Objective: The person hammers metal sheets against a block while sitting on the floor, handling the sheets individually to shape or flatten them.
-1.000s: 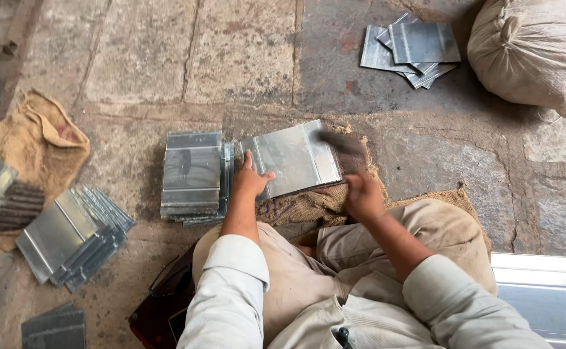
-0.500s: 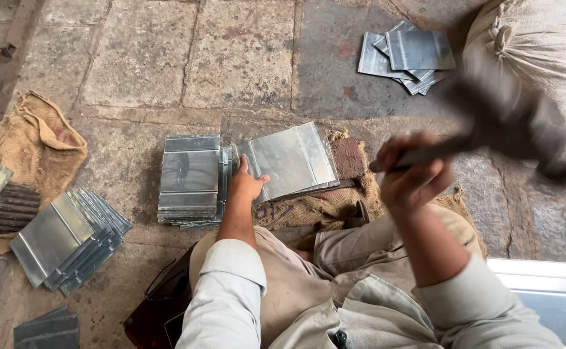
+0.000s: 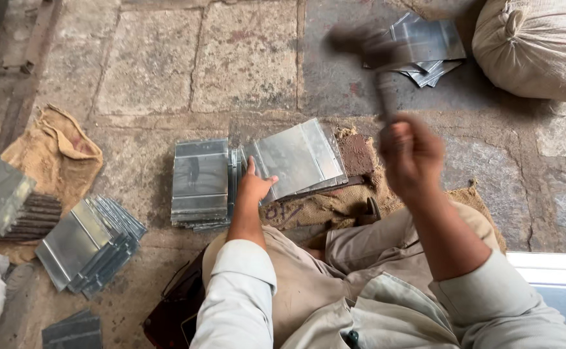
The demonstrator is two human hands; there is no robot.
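Hammer [image 3: 367, 48], blurred, now swung up above the clenched right hand [image 3: 412, 155]; probably mid-stroke. Metal sheet [image 3: 299, 158] is pinned flat under the left hand [image 3: 254, 187], below-left of that grip.

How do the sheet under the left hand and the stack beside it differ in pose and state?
The sheet lies tilted, its far end propped on a block; the stack lies flat on the stone floor. The left hand presses the sheet; no hand touches the stack. The sheet's face is smooth, while the stack's top sheet shows cross folds. Both are shiny grey rectangular metal.
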